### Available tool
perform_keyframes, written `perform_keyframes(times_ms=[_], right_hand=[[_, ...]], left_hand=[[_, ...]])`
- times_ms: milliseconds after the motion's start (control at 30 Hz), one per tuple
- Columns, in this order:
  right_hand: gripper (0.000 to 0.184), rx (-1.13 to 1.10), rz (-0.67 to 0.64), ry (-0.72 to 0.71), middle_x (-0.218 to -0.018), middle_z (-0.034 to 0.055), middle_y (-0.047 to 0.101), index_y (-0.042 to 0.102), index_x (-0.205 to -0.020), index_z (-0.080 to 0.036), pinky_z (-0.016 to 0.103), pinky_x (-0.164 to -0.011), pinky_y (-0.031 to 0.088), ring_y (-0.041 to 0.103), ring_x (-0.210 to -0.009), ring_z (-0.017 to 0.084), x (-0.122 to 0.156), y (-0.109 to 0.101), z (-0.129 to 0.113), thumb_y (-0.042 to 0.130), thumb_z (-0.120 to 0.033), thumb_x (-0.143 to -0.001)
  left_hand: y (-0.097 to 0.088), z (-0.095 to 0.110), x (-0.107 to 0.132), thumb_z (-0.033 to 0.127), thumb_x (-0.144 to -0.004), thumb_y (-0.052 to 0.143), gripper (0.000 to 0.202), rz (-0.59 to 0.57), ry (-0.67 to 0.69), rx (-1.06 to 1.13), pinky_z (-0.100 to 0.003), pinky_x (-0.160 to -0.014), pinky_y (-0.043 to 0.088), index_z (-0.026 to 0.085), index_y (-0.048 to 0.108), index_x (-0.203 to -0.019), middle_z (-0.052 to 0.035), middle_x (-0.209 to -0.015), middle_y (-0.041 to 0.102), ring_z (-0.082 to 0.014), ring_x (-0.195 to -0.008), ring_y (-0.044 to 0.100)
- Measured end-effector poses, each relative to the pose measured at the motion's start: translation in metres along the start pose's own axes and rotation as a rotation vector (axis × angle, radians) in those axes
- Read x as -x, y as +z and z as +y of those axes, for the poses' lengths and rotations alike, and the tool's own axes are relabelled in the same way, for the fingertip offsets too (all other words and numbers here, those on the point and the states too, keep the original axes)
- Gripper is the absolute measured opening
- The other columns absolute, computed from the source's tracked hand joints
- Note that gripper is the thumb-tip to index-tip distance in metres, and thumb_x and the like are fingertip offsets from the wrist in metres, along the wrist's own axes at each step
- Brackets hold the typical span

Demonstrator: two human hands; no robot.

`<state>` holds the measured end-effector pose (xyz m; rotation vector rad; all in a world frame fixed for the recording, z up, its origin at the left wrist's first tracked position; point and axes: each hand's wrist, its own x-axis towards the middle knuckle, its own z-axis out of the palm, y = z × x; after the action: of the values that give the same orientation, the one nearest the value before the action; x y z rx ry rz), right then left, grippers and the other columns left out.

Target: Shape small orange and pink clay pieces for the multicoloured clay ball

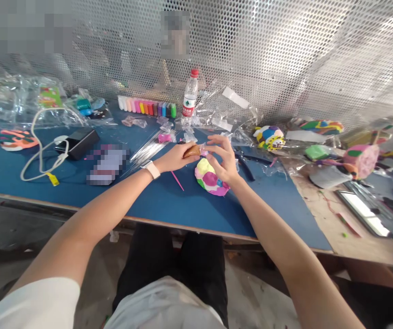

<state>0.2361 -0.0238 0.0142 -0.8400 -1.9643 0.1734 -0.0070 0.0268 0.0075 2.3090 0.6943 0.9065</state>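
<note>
My left hand [174, 157] is closed around a brown lump of modelling clay [192, 151] above the blue table. Clear plastic wrapper [202, 149] sticks out at the lump's right end. There, my right hand [225, 160] pinches the wrapper between thumb and forefinger, its other fingers raised and apart. Just below that hand lies a rounded clay piece [210, 179] patched in yellow, white, magenta, green and blue; my right hand hides part of it. A thin pink stick [177, 181] rests on the table below my left hand.
A row of coloured clay packets [147, 107] and a water bottle [190, 96] stand at the back. Thin metal wires [148, 147], a phone [108, 165] and a black box [81, 141] with white cable are on the left. Dark-handled pliers [246, 167] and clay figures [269, 137] lie right.
</note>
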Motion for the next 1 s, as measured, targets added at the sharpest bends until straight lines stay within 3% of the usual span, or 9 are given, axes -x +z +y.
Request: perform_keyframes(times_ms=[233,400,567,667,867,1000], right_hand=[[0.045,-0.029,-0.138,-0.082,-0.169,0.0112,0.050,0.070,-0.143,-0.035,0.067,-0.125,0.050,0.062,-0.144,0.039,-0.001,0.000,-0.001,0.073,-0.053,-0.102],[0.044,-0.156,-0.252,0.001,-0.170,0.0121,0.054,0.071,-0.137,-0.033,0.063,-0.124,0.052,0.061,-0.149,0.038,-0.003,-0.001,0.001,0.078,-0.055,-0.100],[0.050,-0.035,-0.281,-0.010,-0.172,0.0109,0.056,0.071,-0.142,-0.034,0.070,-0.132,0.041,0.053,-0.159,0.041,-0.007,-0.001,-0.006,0.077,-0.058,-0.100],[0.052,0.061,-0.310,-0.057,-0.174,0.0121,0.053,0.072,-0.143,-0.031,0.071,-0.134,0.037,0.047,-0.164,0.042,-0.008,0.001,-0.008,0.079,-0.057,-0.099],[0.046,-0.014,-0.377,-0.033,-0.176,0.0105,0.052,0.075,-0.138,-0.032,0.070,-0.134,0.038,0.046,-0.165,0.041,-0.006,0.001,-0.005,0.080,-0.056,-0.099],[0.047,0.056,-0.384,-0.048,-0.175,0.0108,0.053,0.075,-0.137,-0.032,0.071,-0.134,0.037,0.046,-0.165,0.041,-0.006,0.005,-0.006,0.081,-0.058,-0.099]], left_hand=[[-0.005,-0.001,0.000,0.062,-0.106,0.063,0.045,-0.087,-0.003,0.113,-0.030,-0.073,0.044,0.018,0.066,-0.107,-0.0019,-0.090,0.063,-0.0168,-0.078,0.056],[-0.008,-0.002,0.001,0.061,-0.104,0.067,0.046,-0.181,-0.013,0.149,-0.028,-0.071,0.044,0.017,0.068,-0.115,-0.0011,-0.089,0.065,-0.0155,-0.076,0.057],[-0.009,0.001,0.002,0.053,-0.101,0.073,0.044,-0.126,0.001,0.111,-0.031,-0.078,0.050,0.016,0.070,-0.124,-0.0060,-0.103,0.076,-0.0192,-0.086,0.068],[-0.006,0.002,0.002,0.049,-0.094,0.080,0.040,-0.087,0.002,0.040,-0.031,-0.077,0.049,0.016,0.070,-0.115,-0.0064,-0.102,0.077,-0.0199,-0.086,0.070],[0.002,0.006,0.002,0.044,-0.091,0.080,0.032,-0.084,-0.015,0.026,-0.031,-0.074,0.046,0.016,0.070,-0.103,-0.0064,-0.095,0.078,-0.0193,-0.082,0.070],[0.004,0.010,0.002,0.033,-0.079,0.083,0.025,-0.050,-0.026,-0.021,-0.030,-0.066,0.039,0.017,0.065,-0.086,-0.0030,-0.081,0.072,-0.0166,-0.072,0.063]])
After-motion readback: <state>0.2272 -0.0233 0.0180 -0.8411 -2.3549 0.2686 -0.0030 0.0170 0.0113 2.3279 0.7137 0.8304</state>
